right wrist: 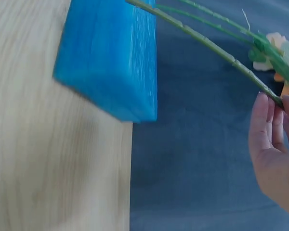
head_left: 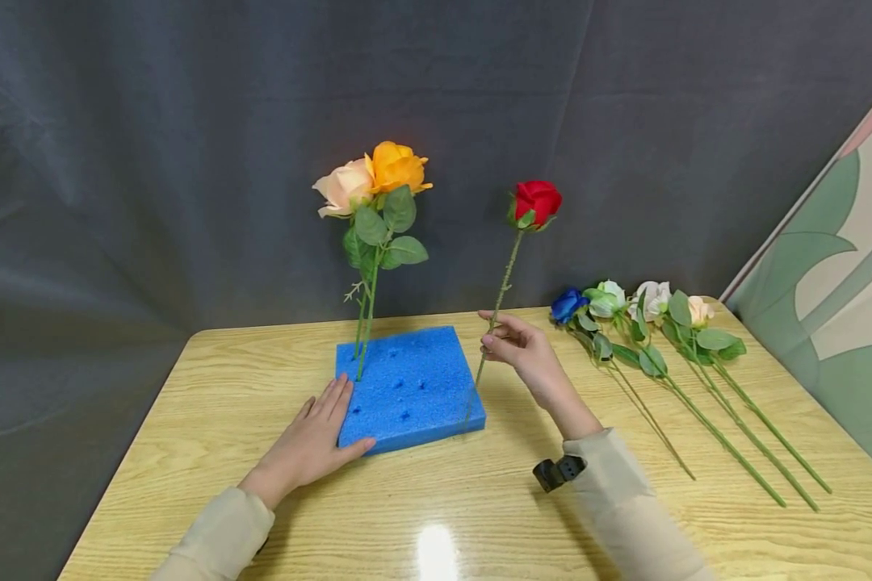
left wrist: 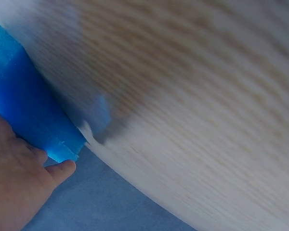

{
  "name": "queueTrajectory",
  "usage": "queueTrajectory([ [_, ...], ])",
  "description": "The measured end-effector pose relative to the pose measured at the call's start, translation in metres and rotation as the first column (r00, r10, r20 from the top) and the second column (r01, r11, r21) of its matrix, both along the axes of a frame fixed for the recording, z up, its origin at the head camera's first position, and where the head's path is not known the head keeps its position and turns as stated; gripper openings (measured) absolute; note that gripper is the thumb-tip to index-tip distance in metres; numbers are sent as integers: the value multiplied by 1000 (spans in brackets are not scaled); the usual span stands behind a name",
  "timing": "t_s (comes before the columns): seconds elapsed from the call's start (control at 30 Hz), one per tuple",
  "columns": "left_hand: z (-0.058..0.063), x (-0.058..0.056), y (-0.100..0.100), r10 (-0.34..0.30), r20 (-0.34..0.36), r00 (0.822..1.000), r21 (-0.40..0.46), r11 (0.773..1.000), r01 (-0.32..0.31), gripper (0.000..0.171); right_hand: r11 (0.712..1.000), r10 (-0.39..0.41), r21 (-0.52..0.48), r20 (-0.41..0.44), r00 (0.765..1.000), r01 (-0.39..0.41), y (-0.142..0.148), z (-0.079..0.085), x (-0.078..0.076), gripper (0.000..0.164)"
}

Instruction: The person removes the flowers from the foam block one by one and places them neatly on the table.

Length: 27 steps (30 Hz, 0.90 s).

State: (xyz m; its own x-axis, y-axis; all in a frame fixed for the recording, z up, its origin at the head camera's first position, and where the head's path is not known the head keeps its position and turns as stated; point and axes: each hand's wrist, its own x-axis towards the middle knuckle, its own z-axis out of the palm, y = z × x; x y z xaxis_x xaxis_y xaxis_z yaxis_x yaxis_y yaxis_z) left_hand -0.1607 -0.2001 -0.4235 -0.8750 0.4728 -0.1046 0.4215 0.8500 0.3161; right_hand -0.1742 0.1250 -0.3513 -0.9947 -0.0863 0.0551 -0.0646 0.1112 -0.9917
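Two flowers, the peach rose (head_left: 345, 187) and the orange rose (head_left: 398, 167), already stand in the blue foam block (head_left: 439, 367). The right hand (head_left: 526, 355) pinches the red rose (head_left: 538, 202) by its stem (head_left: 510, 269) near the block's right side; it seems not yet inserted. The left hand (head_left: 316, 444), fingers (head_left: 344, 401) straight, rests on the block's left edge. Four other flowers (head_left: 652, 361), lying on the desk (head_left: 262, 363), are probably left to do.

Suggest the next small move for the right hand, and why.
Probably ease the red rose left, bringing its stem over a vacant hole in the blue foam block. The right hand pinches the stem near the block's right edge, the peach rose and orange rose already stand in it, and the left hand rests at its left edge, likely steadying it.
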Motion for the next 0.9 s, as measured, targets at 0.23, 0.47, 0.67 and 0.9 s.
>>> queueTrajectory([
  [0.23,1,0,0,3,2,1000,-2,1000,-3,100,995,-22,94,-1,1000,22,24,1,2,43],
  [0.47,1,1,0,4,6,1000,-2,1000,-4,99,985,-49,169,22,999,45,41,4,7,44],
  [0.67,1,1,0,7,12,1000,-5,1000,-7,100,968,-27,252,28,999,19,54,4,9,44],
  [0.9,2,1,0,5,7,1000,2,1000,-5,99,955,-22,298,69,997,0,71,-1,11,50],
])
